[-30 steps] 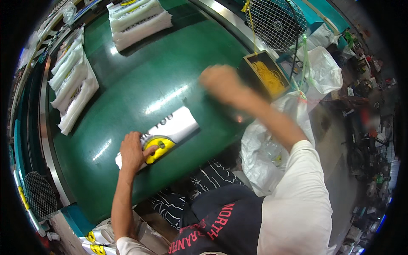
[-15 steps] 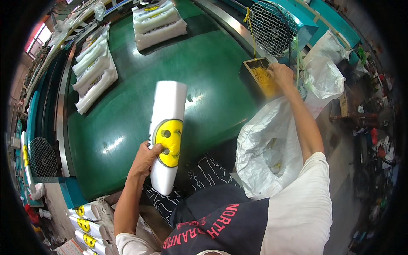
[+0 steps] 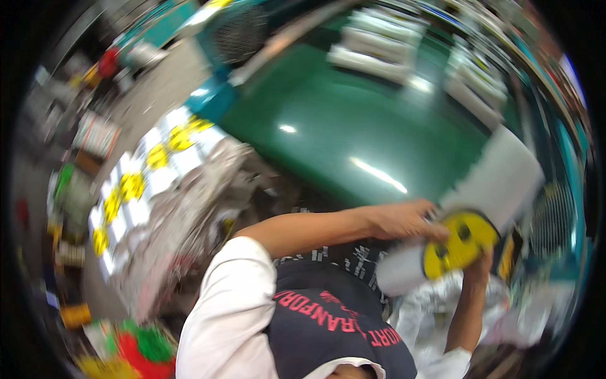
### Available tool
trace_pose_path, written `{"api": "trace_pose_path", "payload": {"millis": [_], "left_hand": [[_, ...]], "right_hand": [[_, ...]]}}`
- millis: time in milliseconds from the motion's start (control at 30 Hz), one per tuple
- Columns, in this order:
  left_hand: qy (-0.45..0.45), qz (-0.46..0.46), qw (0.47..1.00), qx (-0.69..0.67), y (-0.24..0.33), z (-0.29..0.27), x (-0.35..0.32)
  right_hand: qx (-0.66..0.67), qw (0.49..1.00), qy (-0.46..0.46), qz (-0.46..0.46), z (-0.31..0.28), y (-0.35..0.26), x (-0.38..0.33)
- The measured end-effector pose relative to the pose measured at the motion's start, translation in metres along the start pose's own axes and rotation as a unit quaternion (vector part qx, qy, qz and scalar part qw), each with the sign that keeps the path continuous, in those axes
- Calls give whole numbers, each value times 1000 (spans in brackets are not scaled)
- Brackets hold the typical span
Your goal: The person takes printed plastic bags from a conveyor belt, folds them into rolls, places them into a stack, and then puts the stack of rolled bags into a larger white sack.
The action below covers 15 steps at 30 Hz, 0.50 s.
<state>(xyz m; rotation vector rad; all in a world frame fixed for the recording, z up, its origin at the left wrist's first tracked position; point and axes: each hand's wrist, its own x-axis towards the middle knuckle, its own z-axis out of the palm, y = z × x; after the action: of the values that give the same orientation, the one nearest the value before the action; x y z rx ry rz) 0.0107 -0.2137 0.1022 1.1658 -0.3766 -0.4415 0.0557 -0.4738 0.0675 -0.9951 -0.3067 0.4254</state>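
The picture is motion-blurred. A white folded pack with a round yellow face print point(image 3: 492, 189) is held up off the green table point(image 3: 353, 114) at the right. My left hand point(image 3: 404, 221) grips its lower end from the left. Beneath the yellow print, my right hand point(image 3: 483, 262) comes up from below and holds the pack too. The pack tilts up toward the right.
Stacks of similar white packs point(image 3: 385, 44) lie along the table's far side. Rows of packs with yellow prints point(image 3: 139, 183) sit on the floor at left, beside a crinkled clear plastic bag point(image 3: 189, 215). A wire-mesh guard point(image 3: 243, 28) stands at the table's end.
The view has swung round sharply. My right hand has left the yellow box at the far right and joined my left on the pack, which is now lifted off the table.
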Motion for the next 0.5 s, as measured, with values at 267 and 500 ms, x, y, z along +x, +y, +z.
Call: {"api": "trace_pose_path", "payload": {"millis": [267,500], "left_hand": [[115,-137,926,333,34,-111,-172],[546,-35,756,361,85,-185,-365]], "right_hand": [[-91,938,-332,46,83,2,52],[-458,815,-353,-34,187,70,161]]}}
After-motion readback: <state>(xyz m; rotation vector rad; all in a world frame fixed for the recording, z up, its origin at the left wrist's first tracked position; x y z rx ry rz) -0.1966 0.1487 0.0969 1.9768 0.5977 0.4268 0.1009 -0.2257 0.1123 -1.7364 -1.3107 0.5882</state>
